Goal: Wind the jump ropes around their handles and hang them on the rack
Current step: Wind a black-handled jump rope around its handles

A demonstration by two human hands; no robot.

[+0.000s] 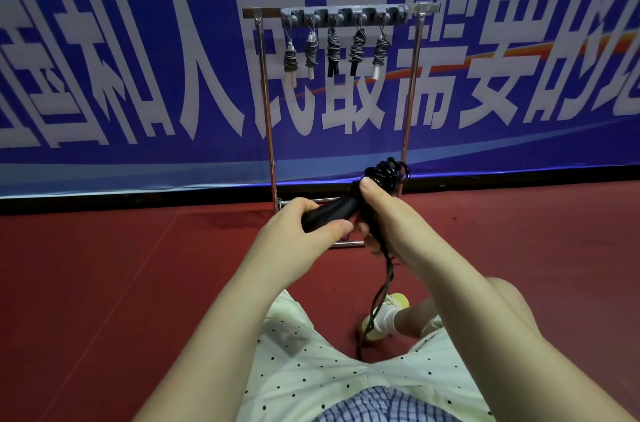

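Observation:
My left hand (pixel 304 224) grips the lower end of a pair of black jump rope handles (pixel 329 210), held slanting up to the right. My right hand (pixel 377 207) pinches the black rope (pixel 384 172) where it is coiled round the upper part of the handles. A loose length of rope (pixel 379 297) hangs down from my right hand toward my lap. Straight ahead stands the metal rack (pixel 341 11), with several wound ropes (pixel 332 49) hanging from the hooks on its top bar.
The rack's legs and base bars (pixel 346 243) rest on the red floor (pixel 121 266), just beyond my hands. A blue banner (pixel 138 75) with large white characters runs behind it. My legs in dotted shorts and a shoe (pixel 384 317) lie below.

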